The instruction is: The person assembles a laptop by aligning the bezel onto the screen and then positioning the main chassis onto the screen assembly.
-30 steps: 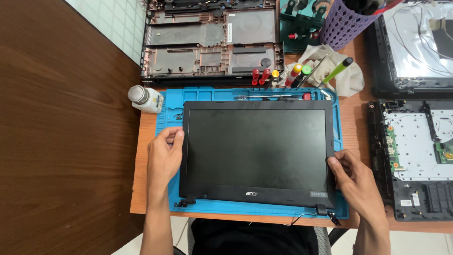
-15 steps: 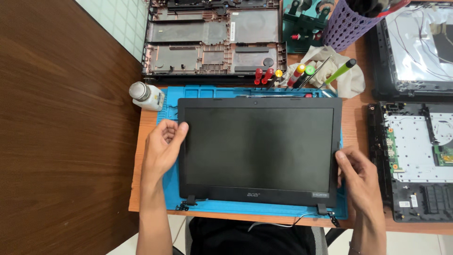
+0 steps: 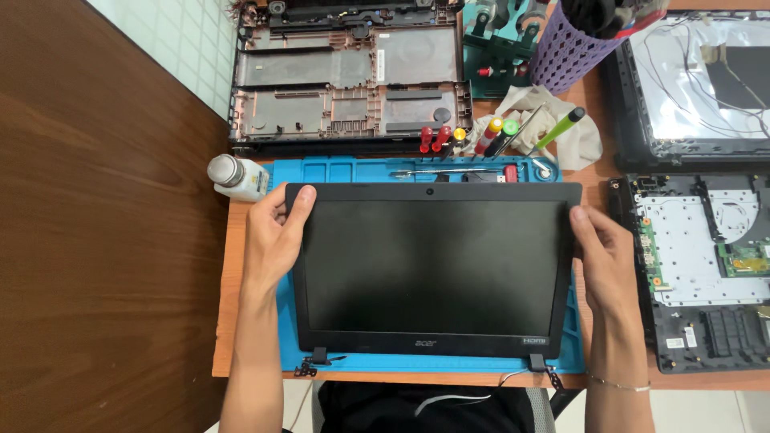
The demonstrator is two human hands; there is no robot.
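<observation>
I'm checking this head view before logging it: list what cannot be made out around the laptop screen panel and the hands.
- Back of the screen panel: faces down on the blue mat.
- Left hand and right hand fingertips: partly curled round the panel's edges.
- Purple holder contents: cut off by the top edge.
- Right-hand laptop parts: cut off by the right edge.

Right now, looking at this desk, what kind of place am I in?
Most likely a laptop repair bench. Both hands hold a detached laptop screen on a blue work mat, with screwdrivers behind it and opened laptop shells lying around.
</observation>
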